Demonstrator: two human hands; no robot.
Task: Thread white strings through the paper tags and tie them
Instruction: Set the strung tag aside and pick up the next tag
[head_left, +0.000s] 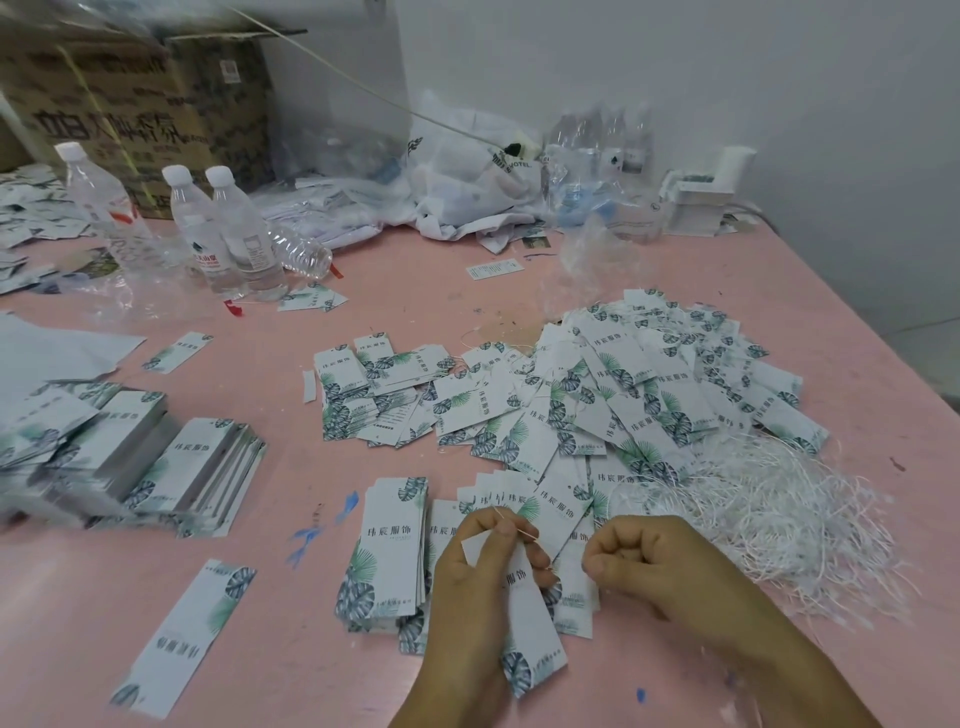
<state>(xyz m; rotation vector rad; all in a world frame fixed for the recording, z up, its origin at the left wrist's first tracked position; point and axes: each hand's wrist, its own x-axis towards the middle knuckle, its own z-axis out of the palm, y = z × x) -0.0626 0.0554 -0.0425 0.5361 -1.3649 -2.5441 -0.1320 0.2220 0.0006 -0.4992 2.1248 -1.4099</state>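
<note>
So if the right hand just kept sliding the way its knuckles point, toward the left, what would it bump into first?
Most likely the tag that the left hand pinches. The right hand lies just beside it, fingers curled, seemingly pulling a thin string. Depth is unclear from this one view.

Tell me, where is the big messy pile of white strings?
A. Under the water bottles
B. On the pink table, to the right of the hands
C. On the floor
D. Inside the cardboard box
B: the tangled pile of white strings lies on the pink table, just right of the right hand, while the left hand holds a paper tag.
</note>
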